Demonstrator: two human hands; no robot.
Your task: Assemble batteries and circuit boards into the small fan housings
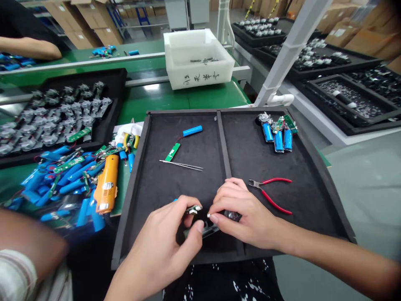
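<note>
Near the front of the black tray, my left hand grips a small green circuit board with a white socket, between thumb and fingers. My right hand pinches a tiny white plug just to the right of that board. Under both hands lies a dark housing, partly hidden by my fingers. A clear, shiny part shows beneath my right palm. Red-handled cutters rest right of my right hand. Tweezers lie farther back, beside a green board wired to a blue battery.
Several blue batteries with boards sit at the tray's back right. To the left are an orange electric screwdriver, a battery pile and a tray of clear-topped parts. A white bin stands behind. Another person's arm is at far left.
</note>
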